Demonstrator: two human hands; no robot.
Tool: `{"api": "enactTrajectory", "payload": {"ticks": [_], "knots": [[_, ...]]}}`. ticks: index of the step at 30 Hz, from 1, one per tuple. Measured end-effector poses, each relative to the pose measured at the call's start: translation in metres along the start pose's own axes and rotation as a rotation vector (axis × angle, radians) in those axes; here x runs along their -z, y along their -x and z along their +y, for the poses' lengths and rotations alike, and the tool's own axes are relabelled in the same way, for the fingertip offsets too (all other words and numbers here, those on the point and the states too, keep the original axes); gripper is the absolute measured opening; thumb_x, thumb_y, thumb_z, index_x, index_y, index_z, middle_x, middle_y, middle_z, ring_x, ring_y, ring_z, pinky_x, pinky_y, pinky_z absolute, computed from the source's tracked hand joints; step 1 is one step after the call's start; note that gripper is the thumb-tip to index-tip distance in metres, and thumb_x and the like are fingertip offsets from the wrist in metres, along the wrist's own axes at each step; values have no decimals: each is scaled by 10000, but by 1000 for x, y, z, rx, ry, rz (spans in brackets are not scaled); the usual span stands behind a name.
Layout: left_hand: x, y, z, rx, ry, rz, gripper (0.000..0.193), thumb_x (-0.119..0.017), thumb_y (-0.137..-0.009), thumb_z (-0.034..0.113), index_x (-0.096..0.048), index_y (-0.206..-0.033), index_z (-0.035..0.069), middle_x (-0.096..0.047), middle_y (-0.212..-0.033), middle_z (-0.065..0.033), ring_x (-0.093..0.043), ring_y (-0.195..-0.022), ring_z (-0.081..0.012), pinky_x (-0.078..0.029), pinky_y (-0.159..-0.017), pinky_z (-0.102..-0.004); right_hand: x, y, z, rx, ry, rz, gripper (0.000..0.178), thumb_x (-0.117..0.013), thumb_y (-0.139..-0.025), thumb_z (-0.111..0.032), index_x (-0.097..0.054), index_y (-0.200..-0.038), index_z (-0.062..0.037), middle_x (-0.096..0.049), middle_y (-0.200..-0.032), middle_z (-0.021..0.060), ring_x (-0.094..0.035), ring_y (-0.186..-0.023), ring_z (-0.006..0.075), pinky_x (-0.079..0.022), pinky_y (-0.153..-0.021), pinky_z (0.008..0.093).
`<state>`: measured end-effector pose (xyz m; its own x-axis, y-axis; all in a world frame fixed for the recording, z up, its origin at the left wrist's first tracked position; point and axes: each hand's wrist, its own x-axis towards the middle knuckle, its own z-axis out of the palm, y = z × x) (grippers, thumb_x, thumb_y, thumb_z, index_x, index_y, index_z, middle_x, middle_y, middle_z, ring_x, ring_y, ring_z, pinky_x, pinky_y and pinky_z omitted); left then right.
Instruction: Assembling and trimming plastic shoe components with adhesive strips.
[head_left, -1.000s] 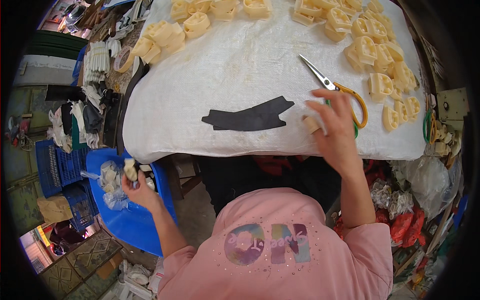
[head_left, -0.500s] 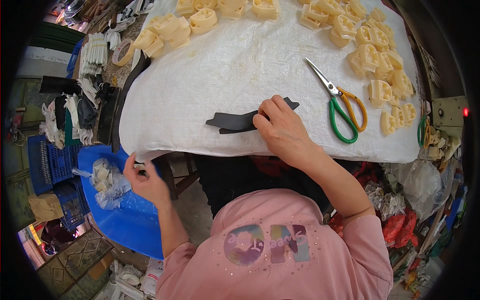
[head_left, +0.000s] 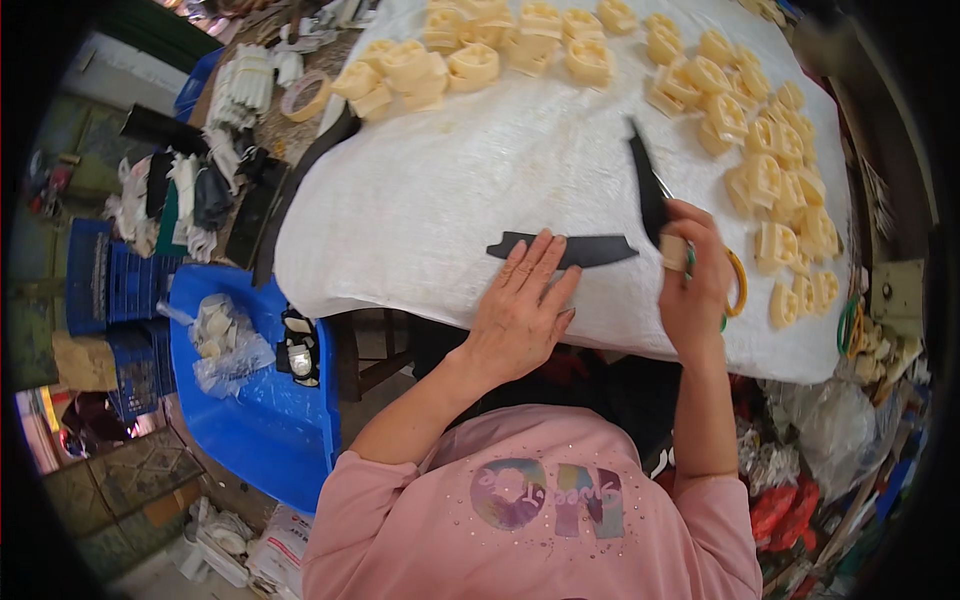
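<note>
A black flat strip (head_left: 600,250) with notched ends lies on the white woven sheet (head_left: 450,170) in front of me. My left hand (head_left: 520,315) rests on it, fingers stretched out and pressing it flat. My right hand (head_left: 700,275) is closed around the lower end of a second black strip (head_left: 645,175), which stands up slightly blurred. A small pale beige patch shows by the fingers; I cannot tell what it is. Under and behind this hand are scissors (head_left: 739,284) with orange and green handles, mostly hidden.
Cream moulded pieces (head_left: 725,115) sit in clusters along the sheet's far and right edges. Left of the table stands a blue tub (head_left: 250,440) with a plastic bag (head_left: 225,345) and a black-and-white item (head_left: 300,347). A long black strip (head_left: 300,175) hangs over the left edge.
My left hand has moved from the table's left corner onto the black strip. My right hand has lifted the other strip and carried it right, over the scissors. The black-and-white item now shows in the tub.
</note>
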<state>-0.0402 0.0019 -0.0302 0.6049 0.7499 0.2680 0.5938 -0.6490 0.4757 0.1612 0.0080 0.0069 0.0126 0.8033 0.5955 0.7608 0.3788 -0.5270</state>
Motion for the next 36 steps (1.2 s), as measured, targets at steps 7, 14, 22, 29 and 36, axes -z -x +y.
{"api": "enactTrajectory", "payload": {"ticks": [7, 14, 22, 29, 36], "knots": [[16, -22, 30, 135, 765, -4, 404, -500, -895, 265, -515, -1199, -1, -537, -1178, -191, -532, -1064, -293, -411, -945, -378, 30, 17, -6, 342, 204, -127, 188, -610, -635, -47, -510, -793, -27, -595, -1067, 138, -565, -910, 291, -443, -733, 411], [-5, -34, 47, 701, 1628, 76, 390, -381, -982, 281, -473, -1241, 4, -586, -1095, -125, -597, -856, -158, -507, -642, -260, 40, 32, -18, 208, -28, -241, 222, -653, -649, -129, -548, -832, -59, -553, -1076, 99, -529, -989, 256, -397, -834, 404], [-4, -33, 33, 655, 1613, 170, 377, -421, -972, 258, -465, -1226, -19, -616, -886, -119, -484, -501, -90, -333, -376, -208, 121, 80, 87, -521, 742, 245, 369, -712, -727, -163, -597, -1050, -25, -518, -1004, 164, -493, -946, 322, -417, -824, 406], [-3, -34, 39, 624, 1755, 140, 406, -348, -991, 285, -457, -1265, 5, -611, -934, -85, -535, -619, -100, -406, -505, -223, 126, 90, 107, -655, 601, 168, 368, -719, -710, -182, -625, -1044, -58, -513, -922, 143, -508, -872, 311, -434, -766, 409], [-7, -40, 42, 696, 1718, 196, 432, -331, -985, 271, -434, -1266, -41, -600, -821, -115, -532, -587, -144, -398, -487, -249, 117, 112, 82, -700, -430, 529, 525, -568, -756, 40, -456, -1263, -37, -503, -1224, 194, -503, -1105, 337, -388, -963, 383]]}}
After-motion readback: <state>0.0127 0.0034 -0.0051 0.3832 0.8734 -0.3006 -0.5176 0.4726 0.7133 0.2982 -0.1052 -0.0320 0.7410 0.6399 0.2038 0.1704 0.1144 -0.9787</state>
